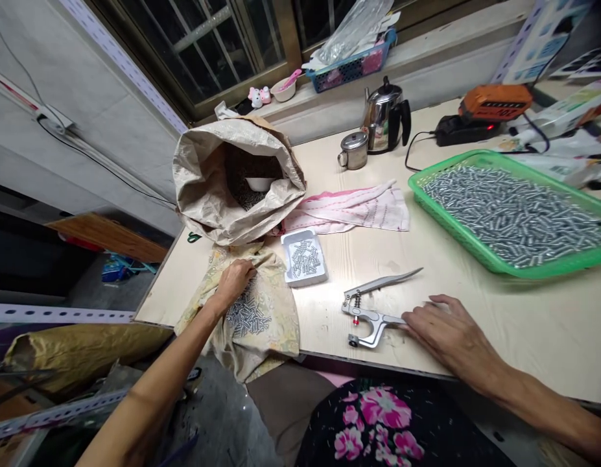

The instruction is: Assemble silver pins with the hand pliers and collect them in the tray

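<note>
At the upper edge of a pile of small silvery metal pieces (249, 316), my left hand (236, 280) bends its closed fingers down; what is between them, if anything, is hidden. The pile lies on a yellowish patterned cloth (283, 324) hanging over the table's front edge. My right hand (441, 331) has its fingers closed round the end of the lower handle of hand press pliers (373, 318). These lie on the table with spread handles, a spring and a red-tipped part at the jaw. Between the hands stands a small white box (306, 282) with similar metal pieces inside.
An open sack (198, 188) with a white scoop-like bowl (260, 184) stands at back left. A pink-white towel (358, 211) lies beside it. Behind are a lidded cup (353, 152) and kettle (385, 117). A green basket (456, 250) of metal pieces sits right.
</note>
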### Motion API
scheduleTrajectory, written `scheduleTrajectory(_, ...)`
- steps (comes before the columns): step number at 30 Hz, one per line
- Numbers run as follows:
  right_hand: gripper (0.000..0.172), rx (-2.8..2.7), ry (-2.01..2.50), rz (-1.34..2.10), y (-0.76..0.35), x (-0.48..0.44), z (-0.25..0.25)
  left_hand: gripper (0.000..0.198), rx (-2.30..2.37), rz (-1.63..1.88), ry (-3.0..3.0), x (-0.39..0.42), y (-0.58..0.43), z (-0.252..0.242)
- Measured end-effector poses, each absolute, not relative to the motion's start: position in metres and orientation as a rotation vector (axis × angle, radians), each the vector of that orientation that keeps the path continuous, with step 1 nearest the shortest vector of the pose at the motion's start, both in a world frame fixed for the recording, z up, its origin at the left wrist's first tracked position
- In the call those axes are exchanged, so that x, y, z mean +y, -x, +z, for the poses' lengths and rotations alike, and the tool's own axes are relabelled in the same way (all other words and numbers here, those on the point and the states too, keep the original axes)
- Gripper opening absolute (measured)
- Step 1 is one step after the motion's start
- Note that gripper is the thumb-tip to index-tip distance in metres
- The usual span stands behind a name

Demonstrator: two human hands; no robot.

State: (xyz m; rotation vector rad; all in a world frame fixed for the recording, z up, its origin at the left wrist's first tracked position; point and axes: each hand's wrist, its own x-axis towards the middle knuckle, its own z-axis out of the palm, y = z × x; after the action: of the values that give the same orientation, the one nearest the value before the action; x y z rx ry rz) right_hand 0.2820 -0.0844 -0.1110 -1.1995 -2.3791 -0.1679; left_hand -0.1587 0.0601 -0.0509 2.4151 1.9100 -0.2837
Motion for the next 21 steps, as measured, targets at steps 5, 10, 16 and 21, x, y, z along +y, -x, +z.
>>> scheduleTrajectory(5,0.028,-2.377,1.223,-0.192,-0.276,-0.084,-0.124,0.025,1.957,-0.253,-2.377,0.054,0.160,-0.052)
scheduleTrajectory(10,0.030,-2.365,1.286,-0.201,-0.271,-0.086,-0.127,0.027,2.124,-0.470,-2.384,0.051,0.156,-0.057)
scheduleTrajectory(16,0.031,-2.349,1.291,-0.129,-0.272,-0.088,-0.126,0.027,2.051,-0.541,-2.453,0.051,0.150,-0.058)
scheduleTrajectory(21,0.031,-2.331,1.324,-0.147,-0.270,-0.089,-0.124,0.022,2.087,-0.480,-2.440,0.054,0.151,-0.054)
